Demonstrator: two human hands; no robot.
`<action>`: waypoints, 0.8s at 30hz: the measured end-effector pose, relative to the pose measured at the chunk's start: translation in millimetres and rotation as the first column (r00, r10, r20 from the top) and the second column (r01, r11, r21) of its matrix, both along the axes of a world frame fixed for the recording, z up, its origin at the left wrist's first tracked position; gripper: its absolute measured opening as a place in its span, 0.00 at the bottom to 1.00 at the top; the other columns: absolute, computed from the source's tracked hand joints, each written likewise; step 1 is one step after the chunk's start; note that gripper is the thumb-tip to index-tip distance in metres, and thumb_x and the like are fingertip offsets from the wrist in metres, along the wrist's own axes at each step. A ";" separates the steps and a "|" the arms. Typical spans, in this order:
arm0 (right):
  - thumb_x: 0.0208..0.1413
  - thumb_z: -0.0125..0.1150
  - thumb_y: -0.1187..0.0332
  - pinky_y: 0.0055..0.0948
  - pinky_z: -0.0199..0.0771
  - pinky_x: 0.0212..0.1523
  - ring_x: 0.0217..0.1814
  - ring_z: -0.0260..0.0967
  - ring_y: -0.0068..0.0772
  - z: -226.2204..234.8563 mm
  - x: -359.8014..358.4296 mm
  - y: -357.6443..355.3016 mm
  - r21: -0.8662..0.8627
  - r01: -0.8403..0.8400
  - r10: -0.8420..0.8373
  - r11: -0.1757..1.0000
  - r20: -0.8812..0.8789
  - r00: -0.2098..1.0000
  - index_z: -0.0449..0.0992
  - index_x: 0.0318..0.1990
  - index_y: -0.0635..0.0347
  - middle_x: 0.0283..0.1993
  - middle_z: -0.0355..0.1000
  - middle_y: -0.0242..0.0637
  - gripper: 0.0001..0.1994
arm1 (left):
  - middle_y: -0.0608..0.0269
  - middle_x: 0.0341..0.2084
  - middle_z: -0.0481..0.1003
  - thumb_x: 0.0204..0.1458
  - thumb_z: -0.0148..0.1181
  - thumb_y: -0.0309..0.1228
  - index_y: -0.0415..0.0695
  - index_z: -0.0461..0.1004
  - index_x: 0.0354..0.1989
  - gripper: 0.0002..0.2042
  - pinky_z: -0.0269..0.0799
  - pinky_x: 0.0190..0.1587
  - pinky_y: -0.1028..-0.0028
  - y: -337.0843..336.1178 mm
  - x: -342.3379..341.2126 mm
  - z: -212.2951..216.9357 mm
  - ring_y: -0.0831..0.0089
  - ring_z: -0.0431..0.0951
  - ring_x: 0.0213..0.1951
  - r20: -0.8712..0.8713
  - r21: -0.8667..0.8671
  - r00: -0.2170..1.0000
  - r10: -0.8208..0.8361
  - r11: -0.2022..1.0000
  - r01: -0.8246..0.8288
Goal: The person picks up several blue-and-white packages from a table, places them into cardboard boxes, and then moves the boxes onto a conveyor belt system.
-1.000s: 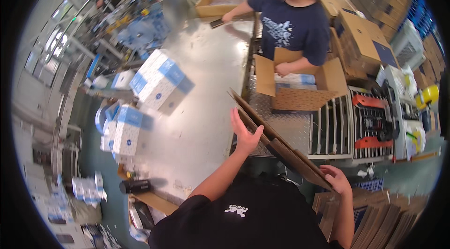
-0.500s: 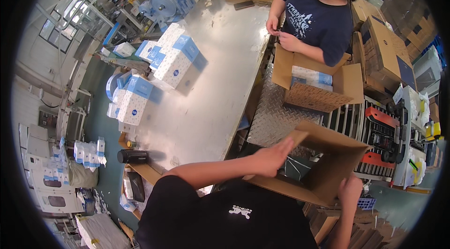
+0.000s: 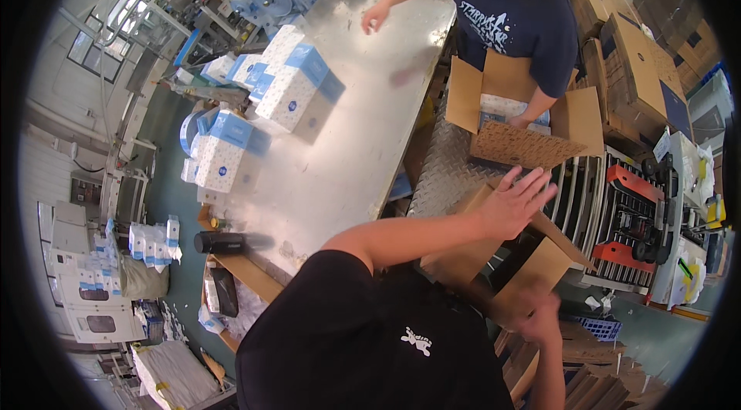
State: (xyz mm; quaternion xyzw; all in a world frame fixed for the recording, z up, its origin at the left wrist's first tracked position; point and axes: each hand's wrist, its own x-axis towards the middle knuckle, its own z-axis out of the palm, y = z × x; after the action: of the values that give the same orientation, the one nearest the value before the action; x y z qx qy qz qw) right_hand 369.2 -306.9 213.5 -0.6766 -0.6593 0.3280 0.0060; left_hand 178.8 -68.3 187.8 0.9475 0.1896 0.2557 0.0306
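Note:
An upright brown cardboard box (image 3: 540,269) stands close in front of me with its flaps partly folded; motion smears its near side. Across its far edge reaches my left hand (image 3: 522,205), fingers stretched out and spread, at or just over a flap. My right hand (image 3: 538,316) is at the box's near right side, its fingers blurred so their grip does not show. Beyond my left hand stands a second open carton (image 3: 525,146) with white and blue packages (image 3: 505,107) inside. A co-worker's hand (image 3: 522,121) dips into that carton.
A metal table (image 3: 340,155) holds stacks of white and blue boxes (image 3: 293,90) and a black bottle (image 3: 219,242). A roller conveyor (image 3: 629,217) with red parts lies right. Flattened cardboard (image 3: 594,379) is stacked low right. The co-worker's other hand (image 3: 375,18) reaches over the table.
My left hand has moved right and away from me, its fingers spreading. My right hand has shifted slightly left, and the box flaps have changed position. The co-worker's hands have separated.

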 end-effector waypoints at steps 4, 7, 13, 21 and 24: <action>0.46 0.73 0.69 0.39 0.63 0.68 0.67 0.65 0.38 -116.4 25.3 -34.8 -0.135 0.758 -0.724 0.639 -0.438 0.533 0.57 0.72 0.65 0.67 0.65 0.48 0.45 | 0.48 0.73 0.54 0.56 0.57 0.47 0.41 0.57 0.72 0.37 0.38 0.74 0.46 -32.2 -40.5 -13.7 0.53 0.49 0.75 -0.123 -0.486 0.986 -0.109 0.873 0.036; 0.54 0.64 0.76 0.32 0.65 0.66 0.64 0.70 0.36 -139.4 -12.0 -20.0 0.055 0.737 -0.420 0.674 -0.792 0.443 0.56 0.73 0.67 0.65 0.69 0.47 0.38 | 0.47 0.74 0.53 0.59 0.53 0.50 0.39 0.53 0.73 0.39 0.33 0.75 0.45 -37.1 -110.5 -62.9 0.54 0.45 0.77 -0.365 -0.435 0.919 0.152 0.845 -0.312; 0.69 0.54 0.56 0.34 0.62 0.68 0.70 0.64 0.37 -340.5 -33.2 29.6 -0.387 0.809 -0.762 0.443 -0.637 0.112 0.66 0.68 0.63 0.71 0.64 0.45 0.27 | 0.56 0.77 0.47 0.64 0.44 0.49 0.46 0.49 0.76 0.35 0.32 0.74 0.41 85.5 -168.7 -93.7 0.57 0.44 0.77 -0.402 -0.567 0.596 0.695 0.322 -0.758; 0.63 0.63 0.57 0.25 0.68 0.43 0.43 0.70 0.21 -328.3 76.5 20.3 -0.528 0.819 -0.781 0.225 -0.601 -0.173 0.77 0.54 0.50 0.44 0.75 0.25 0.15 | 0.41 0.73 0.52 0.62 0.44 0.50 0.37 0.51 0.74 0.37 0.44 0.75 0.60 63.5 -224.2 -236.7 0.50 0.49 0.75 -0.276 -0.856 0.683 0.676 0.150 -0.494; 0.61 0.66 0.55 0.24 0.66 0.38 0.41 0.71 0.22 -323.6 93.5 17.3 -0.451 0.882 -0.756 0.139 -0.624 -0.200 0.71 0.65 0.50 0.40 0.77 0.30 0.26 | 0.43 0.75 0.50 0.65 0.40 0.50 0.37 0.50 0.75 0.36 0.42 0.76 0.63 36.8 -186.2 -265.1 0.52 0.47 0.76 -0.361 -0.868 0.578 0.732 -0.036 -0.495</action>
State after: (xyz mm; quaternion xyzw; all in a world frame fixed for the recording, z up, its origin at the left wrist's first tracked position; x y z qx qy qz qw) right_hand 462.7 -289.6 -110.1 -0.7169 0.0046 0.4356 0.5444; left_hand -7.4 -31.4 -77.3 0.5215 0.6947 0.1814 0.4611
